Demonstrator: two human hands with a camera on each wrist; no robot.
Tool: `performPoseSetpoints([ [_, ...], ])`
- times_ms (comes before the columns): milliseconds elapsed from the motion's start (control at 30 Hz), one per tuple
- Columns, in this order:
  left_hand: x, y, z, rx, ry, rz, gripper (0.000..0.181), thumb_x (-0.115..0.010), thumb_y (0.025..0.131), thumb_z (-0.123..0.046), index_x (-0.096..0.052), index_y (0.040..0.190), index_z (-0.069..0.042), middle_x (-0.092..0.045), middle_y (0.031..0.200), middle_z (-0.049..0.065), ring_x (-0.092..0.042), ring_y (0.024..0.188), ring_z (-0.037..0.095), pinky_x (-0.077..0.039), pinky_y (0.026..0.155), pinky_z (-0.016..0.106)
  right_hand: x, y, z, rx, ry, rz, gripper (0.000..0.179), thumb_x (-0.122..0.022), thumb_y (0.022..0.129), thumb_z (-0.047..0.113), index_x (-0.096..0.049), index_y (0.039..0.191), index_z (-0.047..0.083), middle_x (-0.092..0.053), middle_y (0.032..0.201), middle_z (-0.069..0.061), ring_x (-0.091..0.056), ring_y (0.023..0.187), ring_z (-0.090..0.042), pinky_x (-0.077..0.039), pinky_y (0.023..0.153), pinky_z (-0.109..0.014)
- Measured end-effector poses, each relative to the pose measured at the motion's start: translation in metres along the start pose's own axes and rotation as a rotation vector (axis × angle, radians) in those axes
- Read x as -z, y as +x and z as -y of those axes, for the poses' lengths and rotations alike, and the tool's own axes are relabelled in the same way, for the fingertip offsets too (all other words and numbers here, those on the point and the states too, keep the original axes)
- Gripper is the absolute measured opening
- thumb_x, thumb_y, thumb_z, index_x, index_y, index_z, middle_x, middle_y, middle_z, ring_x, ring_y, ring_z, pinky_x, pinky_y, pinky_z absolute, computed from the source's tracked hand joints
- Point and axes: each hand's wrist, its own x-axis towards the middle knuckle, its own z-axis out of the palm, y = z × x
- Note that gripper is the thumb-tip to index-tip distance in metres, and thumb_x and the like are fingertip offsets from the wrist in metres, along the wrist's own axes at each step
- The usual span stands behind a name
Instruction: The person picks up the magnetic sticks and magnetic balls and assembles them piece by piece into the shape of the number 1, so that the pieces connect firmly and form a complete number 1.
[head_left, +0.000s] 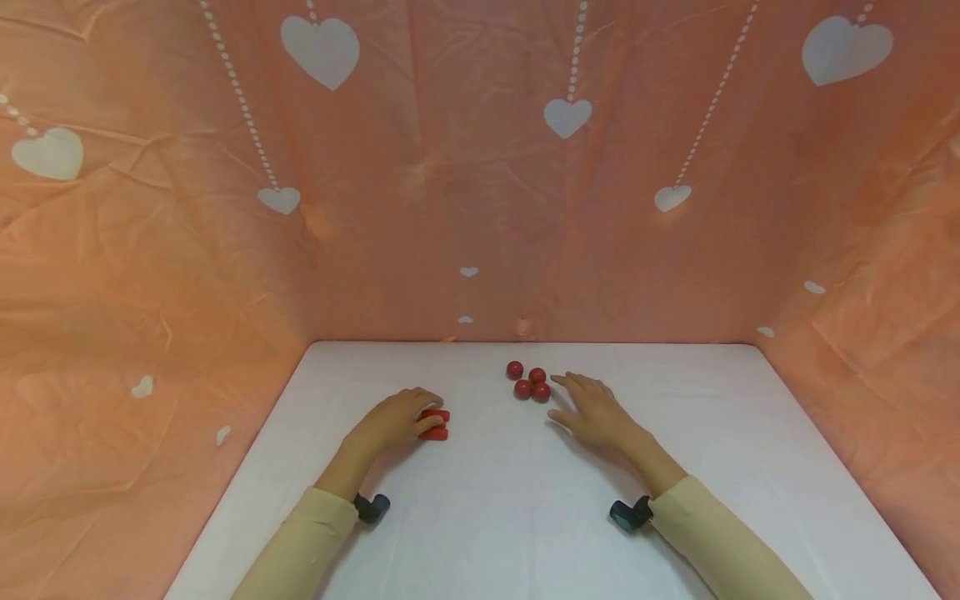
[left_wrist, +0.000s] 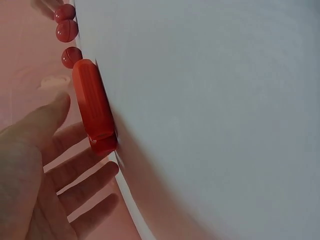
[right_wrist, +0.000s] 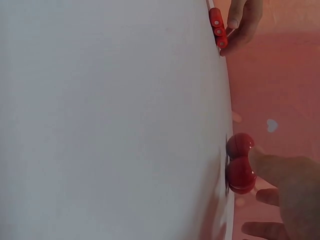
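Observation:
In the head view my left hand point(head_left: 401, 417) hovers over three short red plastic bars point(head_left: 433, 434) lying together on the white table. In the left wrist view the thumb stands apart from the red bars point(left_wrist: 94, 100), and the spread fingers reach along their far side. The bars' ends show small pale round centres in the right wrist view. Several glossy red balls point(head_left: 522, 389) sit in a loose cluster at the back middle. My right hand point(head_left: 594, 412) is just right of them, fingers spread, holding nothing. Its thumb point(right_wrist: 267, 165) overlaps the nearest balls point(right_wrist: 241, 175) in the right wrist view.
The white table point(head_left: 495, 517) runs back to an orange cloth wall point(head_left: 480, 225) printed with pale hearts. More orange cloth rises at both sides. A dark wrist camera point(head_left: 372, 507) is on the left wrist, another dark wrist camera point(head_left: 631, 514) on the right.

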Motion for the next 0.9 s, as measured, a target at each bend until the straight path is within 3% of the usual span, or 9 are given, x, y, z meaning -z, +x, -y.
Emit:
performPoseSetpoints([
  [433, -0.002, 0.002, -0.001, -0.030, 0.019, -0.035, 0.023, -0.067, 0.107, -0.019, -0.073, 0.127, -0.009, -0.068, 0.118, 0.008, -0.064, 0.108, 0.027, -0.055, 0.101, 0.048, -0.006, 0.013, 0.008, -0.040, 0.012, -0.058, 0.054, -0.067, 0.106, 0.041, -0.062, 0.145, 0.005, -0.061, 0.149, -0.019, -0.052, 0.143, -0.042, -0.039, 0.119, -0.062],
  [900, 0.001, 0.002, -0.005, 0.009, -0.009, -0.024, 0.018, -0.069, 0.106, -0.020, -0.072, 0.120, -0.009, -0.066, 0.106, 0.003, -0.061, 0.098, 0.022, -0.056, 0.094, 0.046, -0.010, 0.022, 0.018, -0.120, 0.052, -0.109, 0.042, -0.069, 0.105, 0.039, -0.069, 0.131, 0.007, -0.067, 0.138, -0.019, -0.057, 0.133, -0.042, -0.042, 0.115, -0.063],
])
